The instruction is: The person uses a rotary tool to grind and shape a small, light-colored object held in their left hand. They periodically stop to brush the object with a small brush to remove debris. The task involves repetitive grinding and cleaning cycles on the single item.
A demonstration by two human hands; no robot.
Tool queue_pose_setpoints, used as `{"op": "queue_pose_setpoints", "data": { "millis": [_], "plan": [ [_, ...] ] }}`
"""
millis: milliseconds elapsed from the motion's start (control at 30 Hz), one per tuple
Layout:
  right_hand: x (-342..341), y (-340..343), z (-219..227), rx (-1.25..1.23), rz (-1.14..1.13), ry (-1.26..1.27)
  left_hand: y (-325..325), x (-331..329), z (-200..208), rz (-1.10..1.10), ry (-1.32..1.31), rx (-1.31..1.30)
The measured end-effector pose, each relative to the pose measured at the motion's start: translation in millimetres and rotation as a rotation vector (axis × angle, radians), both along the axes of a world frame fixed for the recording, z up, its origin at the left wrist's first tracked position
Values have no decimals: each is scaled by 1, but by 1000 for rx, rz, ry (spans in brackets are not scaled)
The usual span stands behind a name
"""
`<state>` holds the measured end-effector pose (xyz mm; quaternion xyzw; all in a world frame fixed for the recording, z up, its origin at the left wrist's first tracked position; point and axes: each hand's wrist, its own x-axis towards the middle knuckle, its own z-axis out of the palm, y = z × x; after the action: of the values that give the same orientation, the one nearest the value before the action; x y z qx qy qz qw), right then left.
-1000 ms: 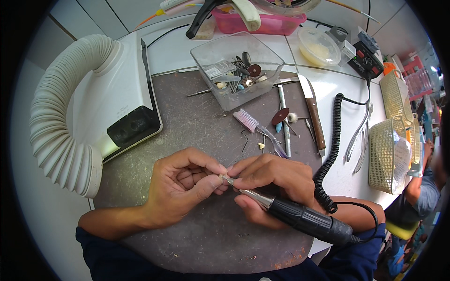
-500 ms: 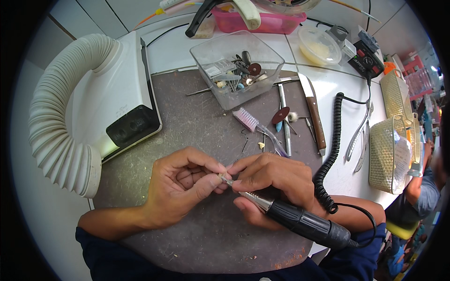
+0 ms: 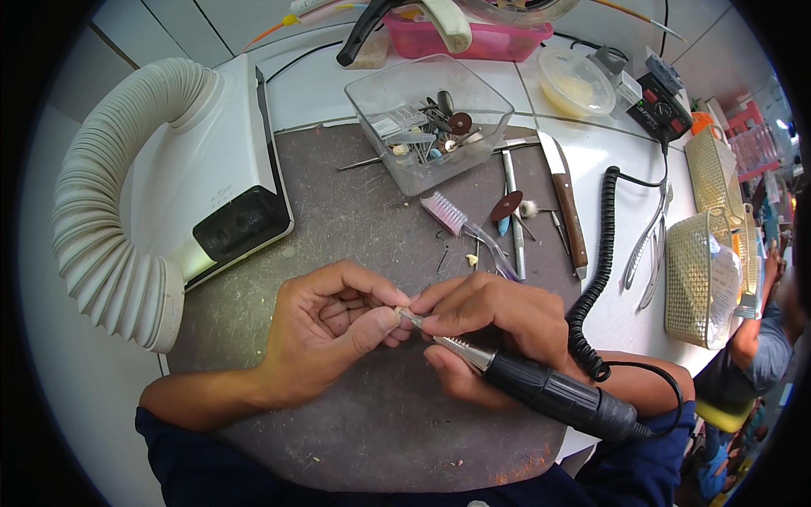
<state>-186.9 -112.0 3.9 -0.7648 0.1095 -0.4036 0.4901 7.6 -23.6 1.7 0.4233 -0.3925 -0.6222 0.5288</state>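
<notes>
My left hand [image 3: 325, 334] pinches a small pale piece [image 3: 400, 312] between thumb and fingertips; its exact kind is too small to make out. My right hand [image 3: 511, 319] grips a rotary handpiece [image 3: 557, 395] with a black body and silver nose, held slanting up to the left. The handpiece's thin tip points at the pale piece, and the fingertips of both hands meet around it. Whether tip and piece touch cannot be seen clearly. Both hands are above a scratched dark work mat [image 3: 372, 444].
Beyond my hands lie a toothbrush [image 3: 445, 213], a brown-handled knife [image 3: 569, 207] and a clear bin [image 3: 431, 173] of burs and discs. At left stands a white machine with a ribbed hose [image 3: 93, 211]. A coiled cord [image 3: 598, 262], pliers [image 3: 649, 249] and baskets [image 3: 693, 287] are at right.
The handpiece and my right fingers have shifted slightly right, away from the left fingertips. More of the pale piece shows. My left hand keeps its pinch.
</notes>
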Motion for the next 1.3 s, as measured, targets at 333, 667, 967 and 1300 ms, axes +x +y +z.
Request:
{"op": "queue_pose_setpoints", "data": {
  "millis": [333, 667, 967, 1300],
  "plan": [
    [-3, -3, -1, 14, 40, 19, -2, -1, 3, -1, -26, 1],
    [-1, -3, -3, 1, 25, 0, -1, -2, 3, 10, -14, 4],
    [-5, -2, 0, 98, 58, 48, -2, 0, 4, -11, -16, 28],
    [-4, -2, 0, 197, 74, 31, -2, 1, 3, -23, 5, 45]
  ]
}}
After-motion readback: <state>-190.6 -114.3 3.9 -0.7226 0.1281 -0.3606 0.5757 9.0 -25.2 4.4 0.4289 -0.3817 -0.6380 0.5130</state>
